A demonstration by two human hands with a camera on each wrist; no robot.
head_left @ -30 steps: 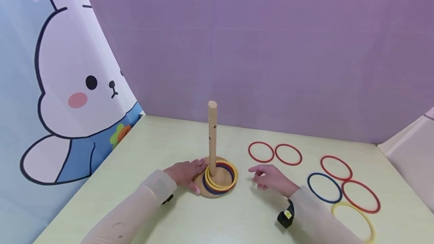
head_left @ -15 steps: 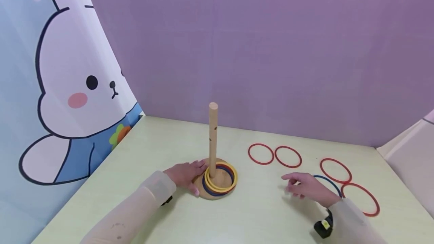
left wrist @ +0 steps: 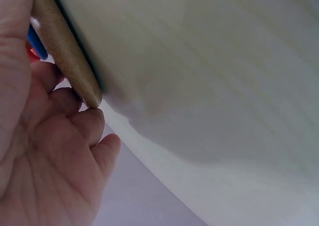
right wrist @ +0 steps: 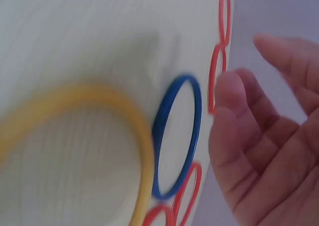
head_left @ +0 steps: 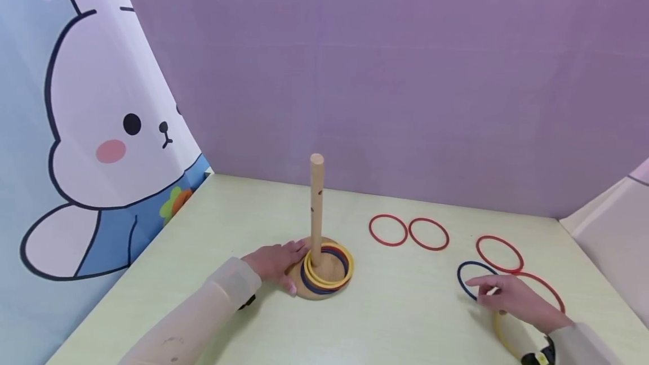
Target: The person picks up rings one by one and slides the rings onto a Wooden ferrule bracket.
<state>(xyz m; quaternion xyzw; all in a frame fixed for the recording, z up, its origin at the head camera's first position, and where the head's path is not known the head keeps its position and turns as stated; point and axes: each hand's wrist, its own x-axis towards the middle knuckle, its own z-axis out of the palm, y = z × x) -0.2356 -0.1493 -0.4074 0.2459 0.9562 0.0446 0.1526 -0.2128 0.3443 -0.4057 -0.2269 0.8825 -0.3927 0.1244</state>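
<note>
A wooden ring-toss stand [head_left: 316,207] rises from a round base [head_left: 332,266] on the table. Around its peg lie several yellow, red and blue rings [head_left: 350,255]. My left hand [head_left: 276,262] holds the base's left side, thumb toward the front. In the left wrist view, its fingers [left wrist: 89,124] bend at the wooden edge. On the right, my right hand [head_left: 517,297] hovers with loosely bent fingers and nothing in them. It overlaps a blue ring [head_left: 460,279] and a yellow ring [head_left: 499,334] in the head view; the right wrist view shows the blue ring [right wrist: 197,116] apart from the fingers.
Two red rings [head_left: 387,216] lie side by side behind, right of the stand. Another red ring [head_left: 519,255] and a partly hidden red ring [head_left: 552,289] lie at the right. A purple curtain [head_left: 355,72] backs the table, with a rabbit-print cloth [head_left: 101,100] at the left.
My right hand has moved from beside the stand to the right and nearer, over the blue and yellow rings. My left hand stays at the base.
</note>
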